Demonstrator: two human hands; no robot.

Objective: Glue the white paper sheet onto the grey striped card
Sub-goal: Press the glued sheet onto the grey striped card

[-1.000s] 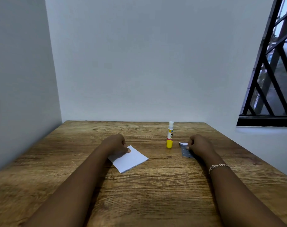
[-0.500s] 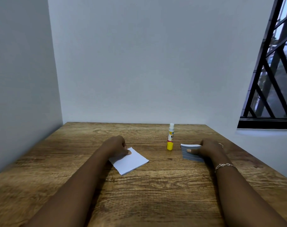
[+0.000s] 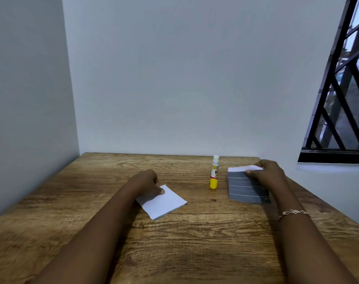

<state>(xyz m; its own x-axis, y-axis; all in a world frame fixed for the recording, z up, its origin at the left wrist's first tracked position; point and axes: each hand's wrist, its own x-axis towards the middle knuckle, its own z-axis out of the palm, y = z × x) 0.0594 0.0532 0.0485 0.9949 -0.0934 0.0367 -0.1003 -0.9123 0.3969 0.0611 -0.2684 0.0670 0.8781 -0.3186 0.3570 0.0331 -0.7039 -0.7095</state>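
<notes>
A white paper sheet (image 3: 164, 201) lies flat on the wooden table (image 3: 195, 242), left of centre. My left hand (image 3: 148, 184) rests on its far left corner, thumb pressing the paper down. To the right, my right hand (image 3: 265, 173) grips the far edge of the grey striped card (image 3: 246, 189), tilting that edge up so its white back shows. Between the two stands a glue stick (image 3: 214, 173), upright on its yellow cap, white end on top.
White walls close the table at the left and the back. A window with black bars (image 3: 342, 99) is at the right. A bracelet (image 3: 293, 213) sits on my right wrist.
My right hand has drawn back off the grey card and raised its far edge, so much more of the striped face shows. My left hand and the white sheet have stayed put.
</notes>
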